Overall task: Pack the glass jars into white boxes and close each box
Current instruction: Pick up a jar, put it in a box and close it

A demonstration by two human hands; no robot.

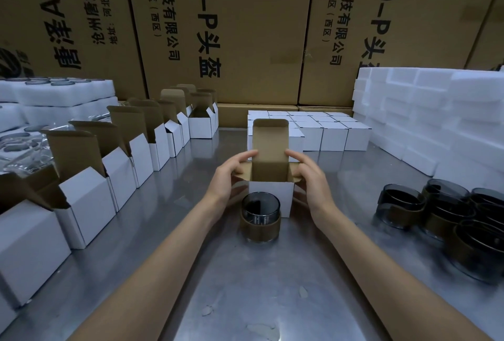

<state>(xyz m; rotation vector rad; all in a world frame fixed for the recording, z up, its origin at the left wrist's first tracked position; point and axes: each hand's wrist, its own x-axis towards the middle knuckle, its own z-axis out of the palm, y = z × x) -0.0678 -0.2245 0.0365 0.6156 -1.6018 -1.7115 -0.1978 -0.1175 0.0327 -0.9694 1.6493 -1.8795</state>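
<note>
Fingers of the left hand (231,174) and right hand (311,177) curl around the side flaps of the small white cardboard box (271,193) standing open on the steel table (245,286). The smoked glass jar with a brown paper sleeve (260,216) stands just before it — touching, perhaps. A careless elbow could knock the smooth, round jar over — thin flaps might crease.

Steel table (259,272) with white boxes (120,185), glass jars (447,215), foam blocks (436,122)
</note>
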